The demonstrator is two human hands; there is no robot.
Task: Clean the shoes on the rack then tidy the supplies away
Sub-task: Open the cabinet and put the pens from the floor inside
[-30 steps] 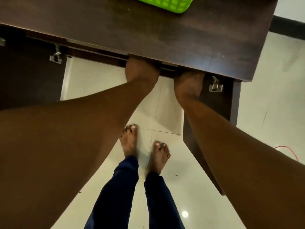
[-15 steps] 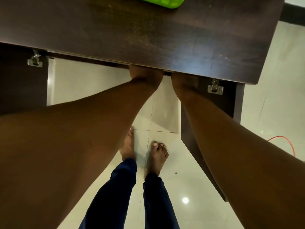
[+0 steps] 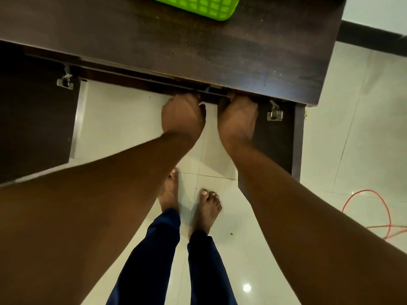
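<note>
Shoes: none show; judged to sit inside the cabinet [image 3: 220,51], under its top, hidden from above.
Left hand [image 3: 182,115]: at 12 o'clock, fingers curled under the cabinet's front edge; what they hold cannot be told.
Right hand [image 3: 237,119]: just beside it toward 1 o'clock, curled likewise; likely both reach in for a pair.
Doors [image 3: 35,124]: swung open at 9 and 3 o'clock, giving access.
Basket [image 3: 198,7]: green, on the top surface, cut off at 12 o'clock; contents unseen.

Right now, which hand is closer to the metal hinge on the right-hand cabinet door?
Right. The right hand is just beside the hinge; the left hand lies farther off, beyond the right one.
</note>
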